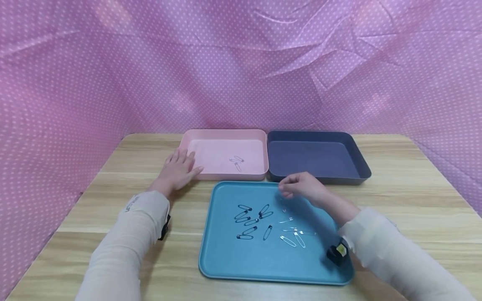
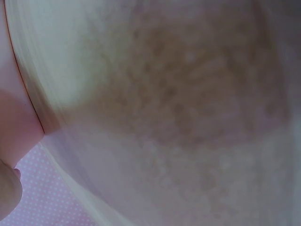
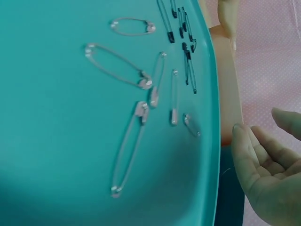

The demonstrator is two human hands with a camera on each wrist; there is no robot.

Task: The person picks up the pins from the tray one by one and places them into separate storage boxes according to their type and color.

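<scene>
My left hand (image 1: 177, 171) rests with fingers spread at the left rim of a pink tray (image 1: 226, 133); a few silver safety pins (image 1: 237, 162) lie inside that tray. My right hand (image 1: 305, 186) hovers over the far edge of a blue tray (image 1: 263, 267). In the right wrist view its fingers (image 3: 256, 155) are loosely bent, the thumb stands apart, and nothing shows between them. Several black safety pins (image 1: 251, 222) lie towards the left of the blue tray, and several silver safety pins (image 1: 288, 241) lie to their right. Sleeve cloth (image 2: 188, 94) covers most of the left wrist view.
A dark blue tray (image 1: 308, 156) stands right of the pink one, behind the blue tray. All three sit on a wooden table (image 1: 406, 188). Pink dotted cloth (image 1: 241, 75) hangs behind and at both sides.
</scene>
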